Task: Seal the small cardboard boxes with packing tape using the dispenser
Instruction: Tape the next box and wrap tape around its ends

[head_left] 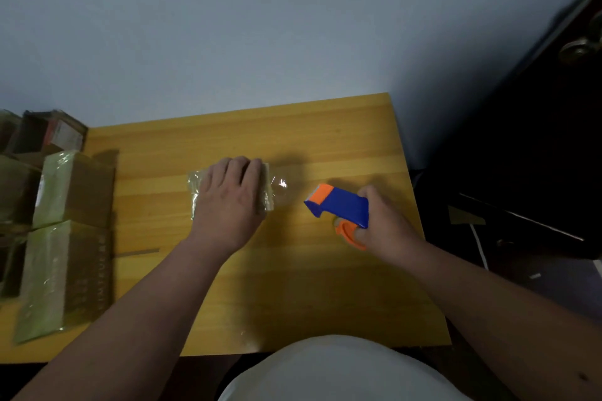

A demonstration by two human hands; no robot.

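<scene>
I see the small tape-wrapped box [198, 187] lying under my left hand [229, 202], well apart from the dispenser [338, 207] to its right. Both forearms reach forward over the table [325, 140]. The left hand presses flat, fingers relaxed, on the box; the right hand [386, 226] grips the blue-and-orange dispenser, its nose toward the box.
</scene>
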